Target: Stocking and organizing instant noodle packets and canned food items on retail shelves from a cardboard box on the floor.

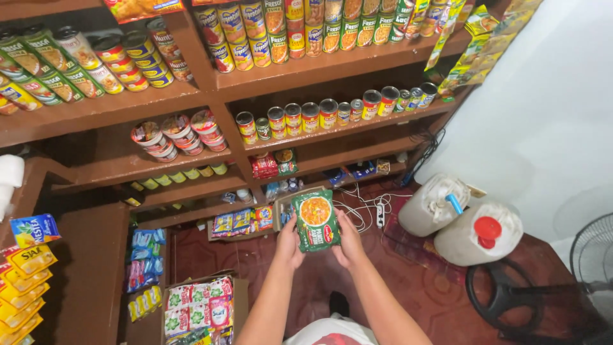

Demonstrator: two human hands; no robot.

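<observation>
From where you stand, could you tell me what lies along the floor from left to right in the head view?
Cardboard box of sachets → left hand → green food pouch held in both hands → right hand → white power strip → jug with blue spout → jug with red cap → fan base.

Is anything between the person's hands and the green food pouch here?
Nothing visible. The left hand and right hand already grip the green foil food pouch by its two sides, held up above the red tiled floor.

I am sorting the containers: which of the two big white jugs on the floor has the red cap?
The jug nearer the fan, on the right; the other jug beside it has a blue spout instead.
</observation>
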